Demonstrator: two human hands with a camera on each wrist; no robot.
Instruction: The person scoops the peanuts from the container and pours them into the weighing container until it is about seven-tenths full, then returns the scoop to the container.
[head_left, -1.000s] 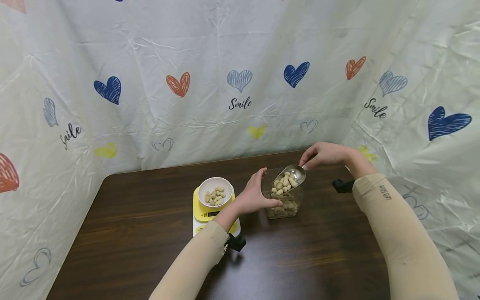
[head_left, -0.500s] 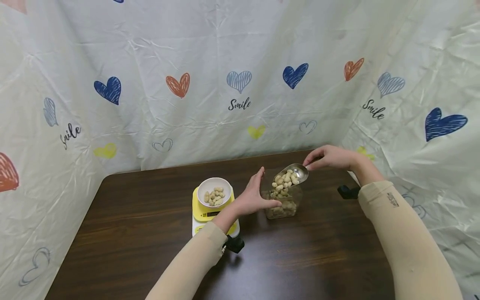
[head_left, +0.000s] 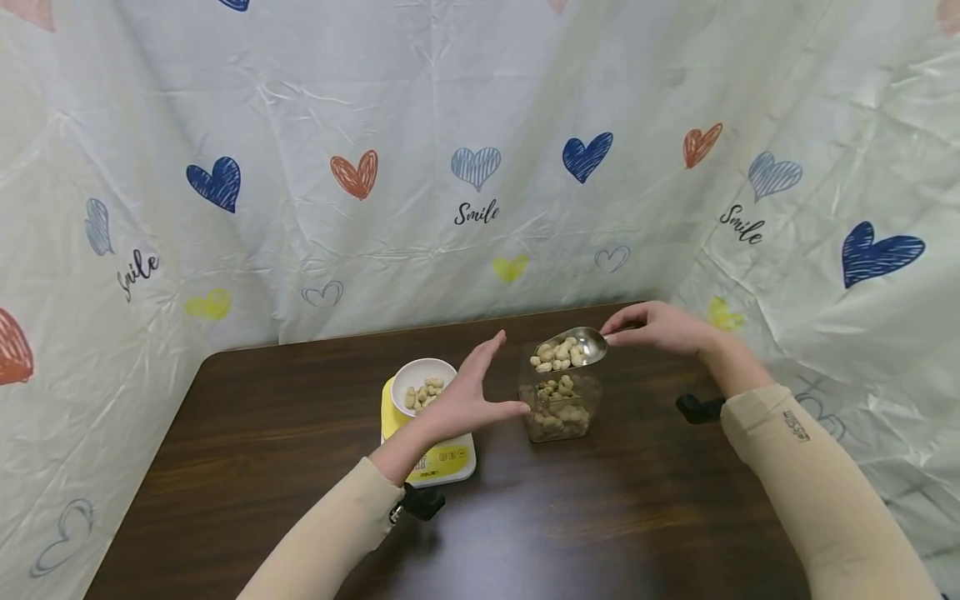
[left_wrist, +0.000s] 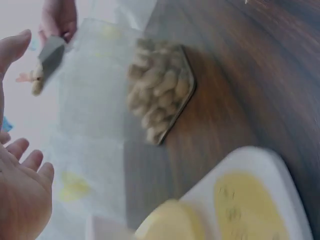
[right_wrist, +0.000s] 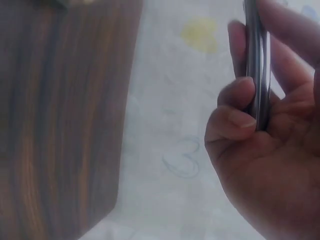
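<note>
My right hand [head_left: 660, 327] grips the handle of a metal scoop [head_left: 594, 344], and its fingers curl round that handle [right_wrist: 258, 75] in the right wrist view. Peanuts [head_left: 557, 356] in their shells fill the scoop, which is held level over a clear plastic container [head_left: 592, 396]. More peanuts [left_wrist: 160, 82] lie in the lower part of this container. My left hand [head_left: 461, 400] is empty, with thumb and fingers spread, between the container and a white bowl [head_left: 401, 385]. Several peanuts sit in that bowl, partly hidden by the left hand.
The bowl stands on a yellow and white kitchen scale [head_left: 450, 467], its display partly covered by my left wrist. Dark wood tabletop [head_left: 262, 467] surrounds these things. A white curtain [head_left: 405, 275] printed with hearts hangs close behind and beside the table.
My left hand has moved left, away from the container and across the bowl, uncovering the scale's front. The scoop of peanuts has tipped from slanting down to nearly level above the container.
</note>
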